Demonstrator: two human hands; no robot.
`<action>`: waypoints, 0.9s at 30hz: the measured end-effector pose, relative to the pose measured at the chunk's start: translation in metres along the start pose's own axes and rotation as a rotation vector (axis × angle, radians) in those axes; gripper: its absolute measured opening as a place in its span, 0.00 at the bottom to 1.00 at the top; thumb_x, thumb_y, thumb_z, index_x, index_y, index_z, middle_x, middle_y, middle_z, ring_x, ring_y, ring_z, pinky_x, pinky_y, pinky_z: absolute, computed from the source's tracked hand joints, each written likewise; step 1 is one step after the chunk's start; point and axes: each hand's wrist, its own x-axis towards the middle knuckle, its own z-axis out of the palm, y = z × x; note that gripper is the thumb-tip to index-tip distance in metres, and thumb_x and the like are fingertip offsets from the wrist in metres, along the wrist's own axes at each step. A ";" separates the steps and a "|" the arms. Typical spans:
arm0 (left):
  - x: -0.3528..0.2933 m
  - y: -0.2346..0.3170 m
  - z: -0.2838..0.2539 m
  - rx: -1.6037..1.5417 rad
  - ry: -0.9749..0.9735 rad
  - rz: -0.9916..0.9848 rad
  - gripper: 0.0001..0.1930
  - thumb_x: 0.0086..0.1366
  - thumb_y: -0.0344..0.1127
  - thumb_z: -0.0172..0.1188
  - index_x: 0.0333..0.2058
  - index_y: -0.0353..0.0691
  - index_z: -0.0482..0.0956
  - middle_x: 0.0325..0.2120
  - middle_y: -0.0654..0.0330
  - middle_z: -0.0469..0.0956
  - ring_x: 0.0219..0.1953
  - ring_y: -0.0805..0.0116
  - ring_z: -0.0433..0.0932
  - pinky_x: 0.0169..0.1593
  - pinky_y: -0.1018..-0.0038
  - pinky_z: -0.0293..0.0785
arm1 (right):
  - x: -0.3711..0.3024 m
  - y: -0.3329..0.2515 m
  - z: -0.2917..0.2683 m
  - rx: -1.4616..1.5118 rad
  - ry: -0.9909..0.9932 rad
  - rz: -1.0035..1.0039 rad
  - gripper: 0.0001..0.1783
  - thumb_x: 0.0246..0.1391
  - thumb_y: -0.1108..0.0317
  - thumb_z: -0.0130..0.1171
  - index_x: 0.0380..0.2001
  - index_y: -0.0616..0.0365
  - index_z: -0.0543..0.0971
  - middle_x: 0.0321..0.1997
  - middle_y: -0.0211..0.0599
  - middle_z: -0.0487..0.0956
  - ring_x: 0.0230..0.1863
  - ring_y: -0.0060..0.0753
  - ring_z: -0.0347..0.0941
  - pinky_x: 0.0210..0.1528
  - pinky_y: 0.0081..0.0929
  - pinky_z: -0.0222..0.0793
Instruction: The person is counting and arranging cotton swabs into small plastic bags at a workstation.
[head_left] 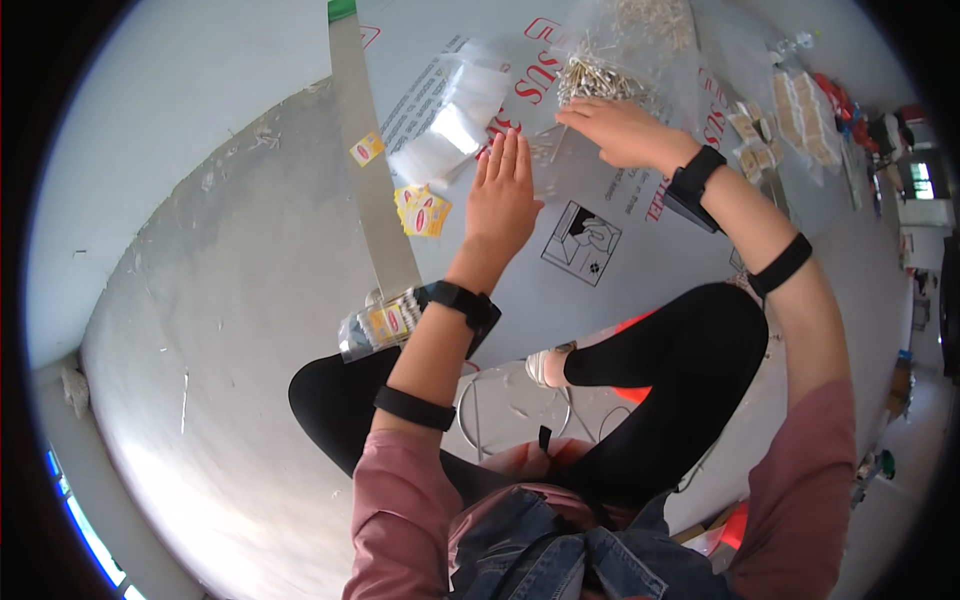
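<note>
My left hand (502,205) lies flat over the table, palm down, its fingers stretched forward beside a stack of clear plastic bags (452,118). Nothing shows in it. To the right, my right hand (625,135) reaches leftward with fingers extended, just below a pile of cotton swabs (600,80) on clear plastic. A few thin sticks, blurred, lie between the two hands near the right fingertips. Small yellow label cards (422,212) sit left of my left hand. One more yellow card (366,149) rests on the metal strip.
A filled clear bag of swabs with a yellow label (388,320) lies at the table's near left edge. More swabs in a bag (655,20) are at the back. Several packed bundles (803,115) stand at the far right. A metal strip (375,215) runs along the table's left side.
</note>
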 end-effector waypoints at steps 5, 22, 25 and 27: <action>0.017 -0.008 0.008 -0.038 -0.065 0.038 0.41 0.60 0.41 0.69 0.67 0.31 0.61 0.67 0.48 0.65 0.70 0.54 0.61 0.72 0.60 0.58 | 0.002 0.010 0.030 0.125 0.126 -0.028 0.36 0.46 0.75 0.68 0.62 0.56 0.71 0.65 0.38 0.72 0.68 0.43 0.66 0.67 0.38 0.66; -0.036 0.034 -0.008 -0.216 0.014 0.003 0.17 0.52 0.18 0.63 0.43 0.34 0.84 0.42 0.56 0.83 0.39 0.59 0.81 0.40 0.68 0.81 | -0.005 -0.039 0.081 0.473 0.637 -0.001 0.07 0.43 0.77 0.60 0.28 0.58 0.75 0.33 0.34 0.74 0.36 0.41 0.72 0.41 0.36 0.70; -0.039 0.040 -0.002 -0.296 0.091 -0.173 0.16 0.56 0.19 0.68 0.44 0.34 0.80 0.41 0.52 0.80 0.40 0.55 0.80 0.43 0.65 0.78 | -0.009 -0.062 0.081 0.562 0.595 -0.064 0.07 0.42 0.77 0.60 0.29 0.58 0.75 0.31 0.34 0.72 0.35 0.41 0.71 0.41 0.36 0.70; -0.042 0.041 0.003 -0.325 0.109 -0.221 0.19 0.55 0.20 0.69 0.46 0.35 0.78 0.43 0.52 0.79 0.41 0.54 0.80 0.44 0.65 0.78 | -0.018 -0.067 0.081 0.628 0.507 -0.082 0.10 0.42 0.78 0.60 0.32 0.58 0.77 0.35 0.33 0.75 0.38 0.40 0.73 0.43 0.35 0.70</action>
